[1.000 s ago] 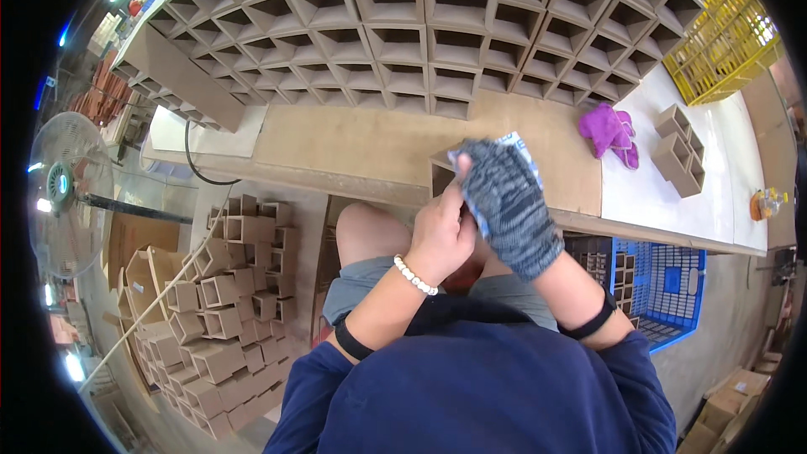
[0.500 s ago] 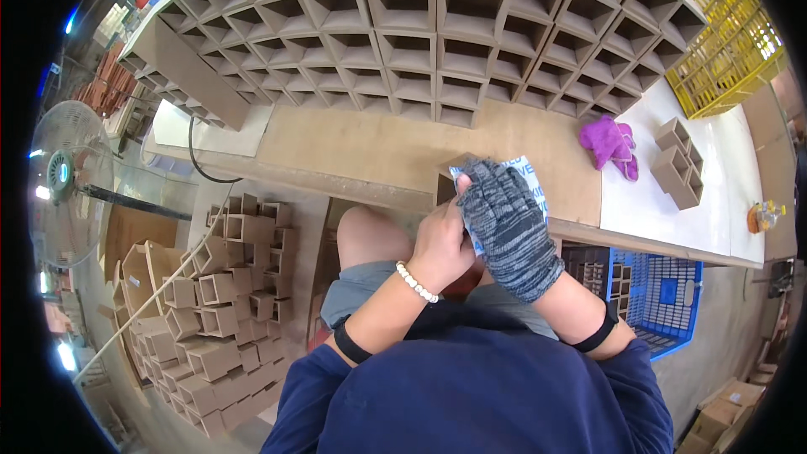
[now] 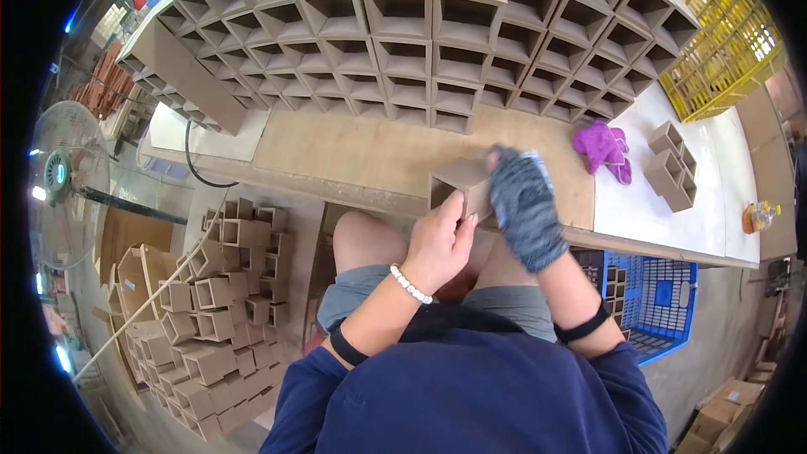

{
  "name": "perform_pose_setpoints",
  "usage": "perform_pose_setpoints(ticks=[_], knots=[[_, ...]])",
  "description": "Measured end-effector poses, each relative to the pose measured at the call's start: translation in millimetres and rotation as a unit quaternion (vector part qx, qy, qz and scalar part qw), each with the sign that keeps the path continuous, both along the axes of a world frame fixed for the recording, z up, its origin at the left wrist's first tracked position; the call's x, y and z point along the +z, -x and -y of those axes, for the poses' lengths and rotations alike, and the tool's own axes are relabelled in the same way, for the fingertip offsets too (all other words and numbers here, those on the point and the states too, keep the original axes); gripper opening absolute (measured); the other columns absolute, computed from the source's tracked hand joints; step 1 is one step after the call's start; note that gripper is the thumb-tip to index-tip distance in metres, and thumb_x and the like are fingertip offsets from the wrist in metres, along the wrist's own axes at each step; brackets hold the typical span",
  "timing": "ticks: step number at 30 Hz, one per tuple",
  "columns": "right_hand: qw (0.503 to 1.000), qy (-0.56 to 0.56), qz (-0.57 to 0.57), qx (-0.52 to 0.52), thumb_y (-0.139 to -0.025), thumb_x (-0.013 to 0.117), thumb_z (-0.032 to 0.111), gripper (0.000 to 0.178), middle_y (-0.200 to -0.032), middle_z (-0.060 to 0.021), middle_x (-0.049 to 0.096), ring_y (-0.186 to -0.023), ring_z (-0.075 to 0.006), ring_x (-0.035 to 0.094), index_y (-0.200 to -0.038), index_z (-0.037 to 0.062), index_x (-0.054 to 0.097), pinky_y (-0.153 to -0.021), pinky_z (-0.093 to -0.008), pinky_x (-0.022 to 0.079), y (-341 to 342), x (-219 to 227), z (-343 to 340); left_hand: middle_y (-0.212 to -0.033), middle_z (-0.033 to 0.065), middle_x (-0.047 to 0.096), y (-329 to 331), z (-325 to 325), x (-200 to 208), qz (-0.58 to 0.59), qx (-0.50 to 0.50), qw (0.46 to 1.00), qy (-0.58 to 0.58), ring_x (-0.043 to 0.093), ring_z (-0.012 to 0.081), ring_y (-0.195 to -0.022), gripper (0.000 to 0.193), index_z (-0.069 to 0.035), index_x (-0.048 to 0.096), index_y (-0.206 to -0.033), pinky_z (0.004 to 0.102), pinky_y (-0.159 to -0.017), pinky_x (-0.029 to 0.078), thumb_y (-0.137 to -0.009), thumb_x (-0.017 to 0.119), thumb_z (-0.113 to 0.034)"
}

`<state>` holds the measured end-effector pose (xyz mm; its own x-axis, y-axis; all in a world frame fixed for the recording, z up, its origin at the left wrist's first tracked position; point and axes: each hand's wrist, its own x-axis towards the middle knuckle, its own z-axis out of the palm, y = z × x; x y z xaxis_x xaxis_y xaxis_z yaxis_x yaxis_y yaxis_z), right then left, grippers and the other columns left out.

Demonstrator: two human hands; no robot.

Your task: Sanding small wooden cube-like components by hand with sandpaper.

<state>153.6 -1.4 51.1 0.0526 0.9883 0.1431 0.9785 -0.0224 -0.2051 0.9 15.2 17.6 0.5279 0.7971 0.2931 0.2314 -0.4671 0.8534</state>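
At the table's front edge, my bare left hand [image 3: 441, 240] grips a small grey-brown square box [image 3: 462, 176] by its near side. The box is hollow, with a dark opening toward the left. My right hand [image 3: 525, 210], in a grey knitted glove with bare fingertips, is curled against the box's right side and smeared by motion. Between the glove and the box, a white sheet with blue print [image 3: 540, 170] pokes out along the glove's edge. Most of that sheet is hidden under the hand.
Similar boxes [image 3: 399, 59] stand stacked across the back of the table [image 3: 336, 151]. A purple cloth [image 3: 601, 147], several joined boxes [image 3: 672, 170] and a small amber bottle [image 3: 761, 217] lie right, near a yellow crate [image 3: 723, 88]. Below are a blue crate [image 3: 668, 311] and piled boxes [image 3: 214, 328].
My right hand has shifted slightly right and turned, covering more of the printed sheet. The box, mostly hidden before, now shows between my hands, and my left hand has moved a little left.
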Motion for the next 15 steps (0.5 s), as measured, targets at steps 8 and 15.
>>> perform_pose_setpoints(ticks=[8, 15], knots=[[0.979, -0.166, 0.0, 0.12, -0.075, 0.048, 0.009, 0.027, -0.102, -0.0161, 0.058, -0.097, -0.0312, 0.054, -0.1, 0.0025, 0.056, -0.089, -0.0401, 0.038, 12, 3, 19, -0.074, 0.0185, 0.055, -2, 4, -6, 0.039, 0.006, 0.996, -0.08, 0.054, 0.0371, -0.067, 0.025, 0.001, 0.045, -0.102, 0.0423, -0.056, 0.042, -0.08, 0.053, -0.008], [0.994, -0.107, 0.037, 0.003, -0.077, 0.048, 0.014, 0.038, -0.113, -0.0166, 0.053, -0.113, -0.0298, 0.046, -0.112, 0.0029, 0.052, -0.097, -0.0411, 0.032, -40, -36, 15, -0.071, 0.0173, 0.052, -4, 11, -9, 0.008, 0.009, 0.998, -0.06, 0.052, 0.0356, -0.065, 0.02, 0.002, 0.047, -0.095, 0.042, -0.055, 0.04, -0.078, 0.054, -0.006]])
